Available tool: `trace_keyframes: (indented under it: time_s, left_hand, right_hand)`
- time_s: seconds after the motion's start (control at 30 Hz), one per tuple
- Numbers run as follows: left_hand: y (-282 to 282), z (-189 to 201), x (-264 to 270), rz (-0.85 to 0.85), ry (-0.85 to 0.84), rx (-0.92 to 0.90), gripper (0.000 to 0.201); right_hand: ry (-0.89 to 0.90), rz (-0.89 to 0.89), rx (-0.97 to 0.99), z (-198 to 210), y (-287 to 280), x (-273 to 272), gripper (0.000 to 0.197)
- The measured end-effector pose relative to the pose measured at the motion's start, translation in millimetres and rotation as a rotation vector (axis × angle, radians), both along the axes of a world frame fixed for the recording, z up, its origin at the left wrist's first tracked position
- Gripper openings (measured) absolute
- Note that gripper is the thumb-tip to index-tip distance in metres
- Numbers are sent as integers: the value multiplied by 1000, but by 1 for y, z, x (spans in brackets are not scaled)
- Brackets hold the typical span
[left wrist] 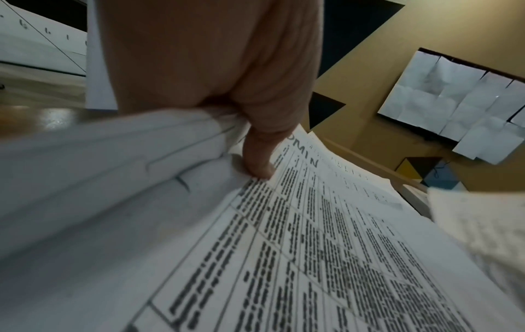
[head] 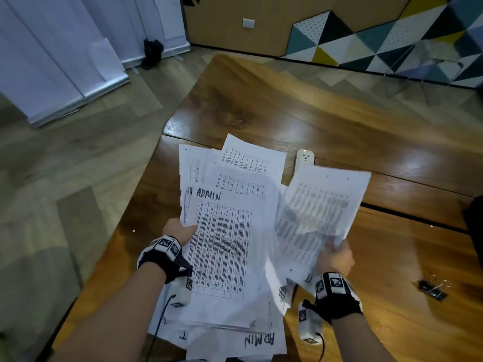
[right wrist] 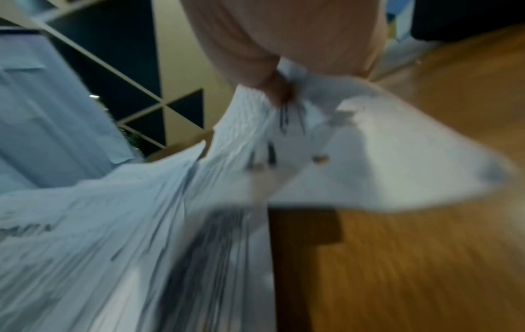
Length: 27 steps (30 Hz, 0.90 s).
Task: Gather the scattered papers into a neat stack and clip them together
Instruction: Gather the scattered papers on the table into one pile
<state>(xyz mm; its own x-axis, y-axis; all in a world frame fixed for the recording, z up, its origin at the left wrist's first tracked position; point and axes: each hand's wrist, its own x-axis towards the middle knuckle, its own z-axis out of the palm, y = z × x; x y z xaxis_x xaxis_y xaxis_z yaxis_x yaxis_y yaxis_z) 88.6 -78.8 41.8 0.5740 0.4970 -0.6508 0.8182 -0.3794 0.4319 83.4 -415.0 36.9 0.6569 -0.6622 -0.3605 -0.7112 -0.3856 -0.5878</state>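
Note:
A loose pile of printed papers [head: 230, 252], some marked ADMIN, is held above the wooden table [head: 339, 121]. My left hand [head: 180, 231] grips the pile's left edge; in the left wrist view the thumb [left wrist: 258, 157] presses on the top sheet [left wrist: 312, 247]. My right hand [head: 337, 257] pinches a separate blurred sheet [head: 318, 215], raised to the right of the pile. The right wrist view shows that hand [right wrist: 284, 56] gripping bunched paper [right wrist: 369, 157]. More sheets [head: 235, 340] lie on the table near me. Black binder clips [head: 433, 290] lie on the table at the right.
A white power strip [head: 304, 158] lies in the table's seam behind the papers. A dark object [head: 474, 231] sits at the right edge. The table's left edge drops to the wooden floor [head: 78, 165].

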Motion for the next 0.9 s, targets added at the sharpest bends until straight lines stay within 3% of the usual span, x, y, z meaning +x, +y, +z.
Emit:
trace_keyframes:
  time_s: [0.13, 0.3, 0.37, 0.43, 0.53, 0.63, 0.7, 0.8, 0.87, 0.9]
  left_hand:
    - [0, 1, -1, -1, 8, -22, 58]
    - [-6, 1, -4, -1, -14, -2, 53]
    - [-5, 1, -5, -15, -40, -25, 46]
    - [-2, -2, -6, -19, -79, -60, 44]
    - [-1, -2, -7, 22, -59, -120, 66]
    - [2, -5, -9, 94, -72, -210, 84]
    - [5, -10, -9, 163, -75, -309, 98]
    - [5, -9, -9, 147, -25, -321, 109]
    - [2, -11, -7, 63, 21, -263, 102]
    - [-2, -7, -6, 15, 31, -235, 85]
  right_hand:
    - [-459, 46, -37, 41, 8, 16, 19]
    - [-796, 55, 127, 101, 33, 44, 21]
    - [-692, 106, 219, 105, 43, 52, 20]
    - [-427, 197, 228, 89, 52, 54, 29]
    - [-107, 345, 140, 40, 66, 37, 31]
    - [99, 402, 138, 11, 82, 17, 39]
    - [202, 360, 18, 4, 83, 7, 68]
    - [286, 82, -49, 3, 70, -3, 102]
    - [292, 38, 14, 1, 62, -7, 109]
    - [280, 79, 76, 1, 61, -8, 110]
